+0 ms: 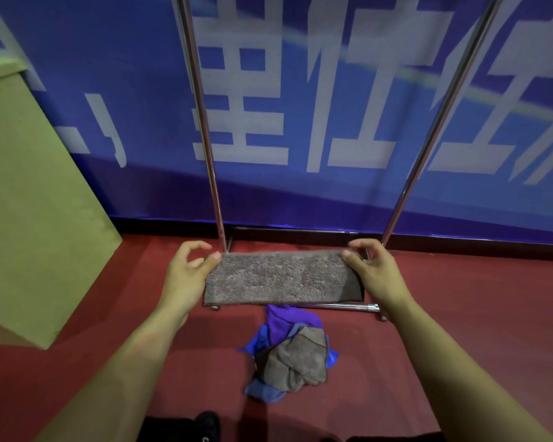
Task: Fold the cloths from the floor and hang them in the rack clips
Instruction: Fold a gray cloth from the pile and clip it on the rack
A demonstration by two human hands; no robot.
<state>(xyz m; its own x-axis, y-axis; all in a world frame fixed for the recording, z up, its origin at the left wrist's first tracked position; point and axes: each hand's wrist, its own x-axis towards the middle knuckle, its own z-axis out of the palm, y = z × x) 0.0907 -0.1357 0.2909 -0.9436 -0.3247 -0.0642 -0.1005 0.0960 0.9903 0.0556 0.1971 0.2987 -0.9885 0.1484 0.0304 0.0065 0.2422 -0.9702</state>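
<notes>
- Between your two hands, in front of the rack (205,122), the grey cloth (281,277) is stretched out as a long folded strip, held in the air above the red floor (460,314).
- Your left hand (186,275) pinches the left end with the thumb on top, and your right hand (375,272) pinches the right end in the same way. So each grip is closed on the cloth.
- At the right end a darker under-layer shows below the top layer, so I judge the edges are not matched there. Line them up before you fold again.
- For the next fold, bring one end over to the other with the strip kept tight, so that no wrinkle is caught inside.
- Hold both layers together in each pinch. If you catch only the top one, the fold will probably open when you lift.
- No clips are visible here; they must be higher on the rack, out of view. Raise the cloth only when the fold is finished.
- More cloths lie in a pile (289,355) on the floor just below the strip, purple, blue and grey. Do not let the held cloth hang down onto them.
</notes>
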